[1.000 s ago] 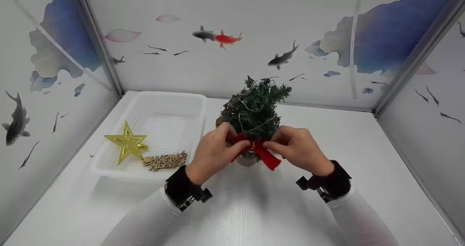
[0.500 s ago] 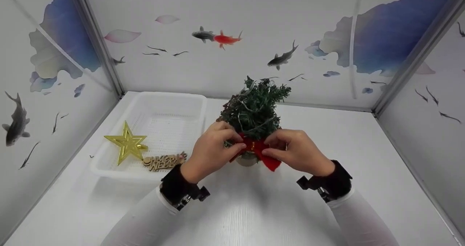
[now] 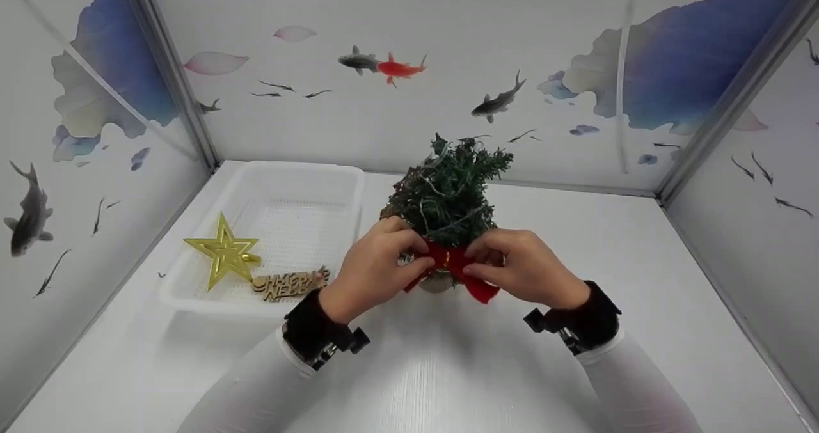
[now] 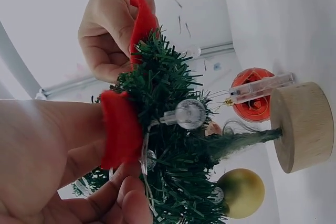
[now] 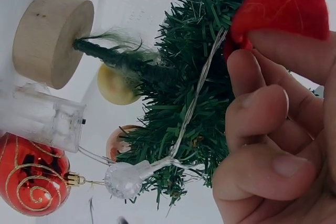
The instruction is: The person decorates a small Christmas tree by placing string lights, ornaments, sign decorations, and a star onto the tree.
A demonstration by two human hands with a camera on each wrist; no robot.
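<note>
A red bow [image 3: 455, 258] with a gold tie at its middle lies against the lower front of a small green Christmas tree [image 3: 448, 190]. My left hand [image 3: 374, 263] pinches the bow's left side between thumb and fingers. On the right side, my right hand [image 3: 528, 263] pinches the bow in the same way. The left wrist view shows a red felt loop [image 4: 122, 129] by the left thumb and fingers. A wire of clear bulbs [image 4: 190, 114] winds through the branches. The tree's round wooden base [image 5: 52, 40] is mostly hidden from the head view.
To the left, a white plastic basket [image 3: 307, 177] holds a gold star [image 3: 224, 252] and a wooden letter sign [image 3: 291, 284]. A red ball ornament [image 5: 34, 174], a clear battery box [image 5: 42, 116] and a gold ball [image 4: 240, 192] are around the tree. Printed walls enclose the table.
My left hand has shifted slightly left and kept its pinch on the bow. My right fingers have changed position slightly on the bow, and its right tail has swung a little. The tree stays in place.
</note>
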